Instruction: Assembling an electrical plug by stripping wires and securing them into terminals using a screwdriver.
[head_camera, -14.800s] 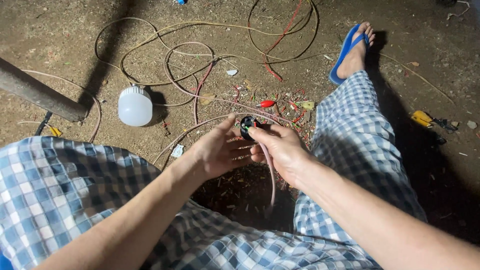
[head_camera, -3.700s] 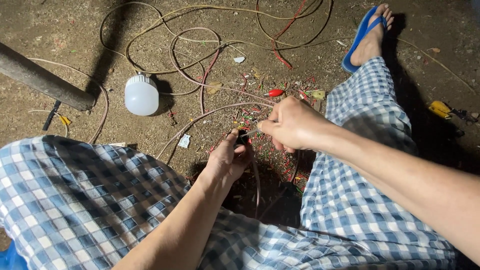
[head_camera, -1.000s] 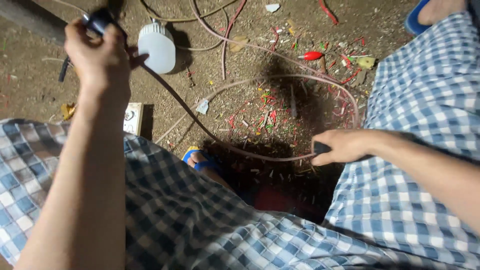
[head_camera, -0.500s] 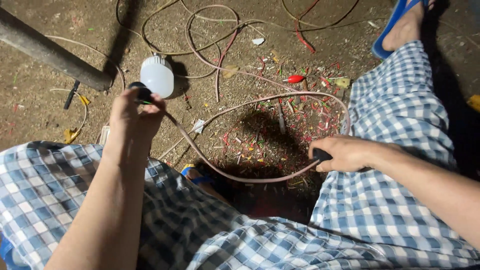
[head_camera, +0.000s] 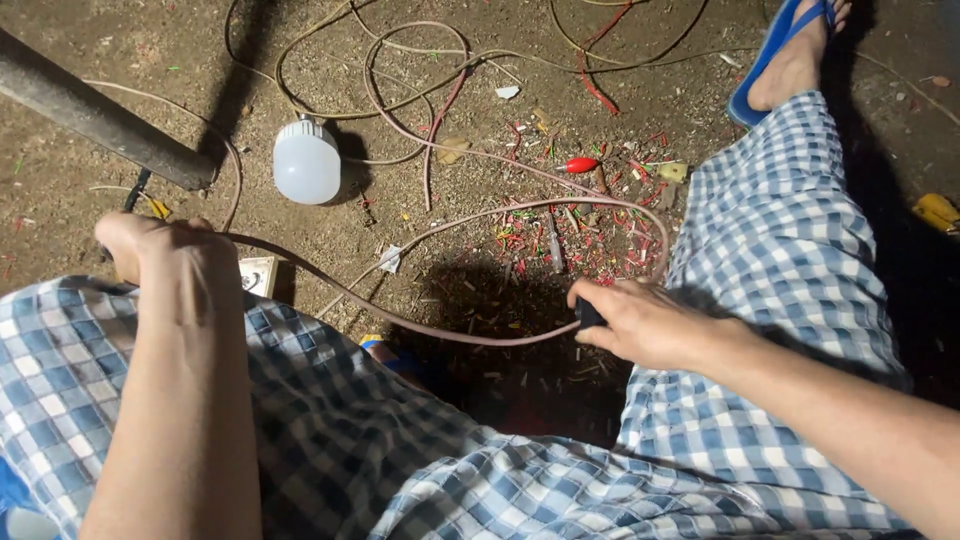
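The person sits on the dirt floor (head_camera: 90, 40) in checked trousers, and a pinkish cable (head_camera: 450, 332) sags between the two hands across the middle of the frame. The left hand (head_camera: 165, 265), at the left edge above the knee, is fisted around one end of that cable; what sits inside the fist I cannot tell, since the knuckles hide it. The right hand (head_camera: 640, 320), right of centre, is closed on a small black piece (head_camera: 588, 314) at the cable's other end, fingers curled over it and thumb on top. From there the cable loops up and back over a scatter of red and green wire clippings (head_camera: 590, 235), past a red-handled tool (head_camera: 580, 165). A white bulb (head_camera: 307, 160) lies on its side in the upper left, just right of a dark pipe (head_camera: 100, 120), with more loose wire (head_camera: 420, 60) tangled above it. A small pale box (head_camera: 257, 275) peeks out beside the left wrist, and a blue sandal (head_camera: 770, 60) is at the top right. To handle this well, I would say keep both grips firm near the ends, hold the slack low so the loop does not snag the clippings or the other wires, and draw the cable through evenly rather than jerking it against the black piece.
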